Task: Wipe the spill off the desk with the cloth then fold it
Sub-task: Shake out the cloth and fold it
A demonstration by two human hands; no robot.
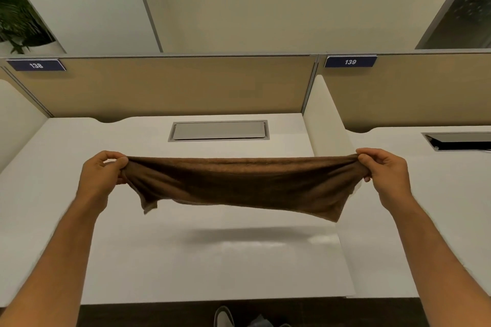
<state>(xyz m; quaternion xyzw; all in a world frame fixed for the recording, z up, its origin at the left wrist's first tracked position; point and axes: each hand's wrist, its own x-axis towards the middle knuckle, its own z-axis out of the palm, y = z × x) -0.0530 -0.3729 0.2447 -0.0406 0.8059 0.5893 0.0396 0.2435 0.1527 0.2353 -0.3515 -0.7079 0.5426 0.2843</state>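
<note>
Two hands, left hand [102,175] and right hand [382,168], pinch the brown cloth [239,183] ends, stretched above desk [66,167] centre; soft, light, limp, likely best gripped by corners.

A tan fabric partition panel [180,85] runs behind the fingers, carrying navy number plates "138" [36,65] and "139" [350,61]. Beyond it rises a cream wall [265,2]. A leafy green plant [16,16] stands far left.
</note>
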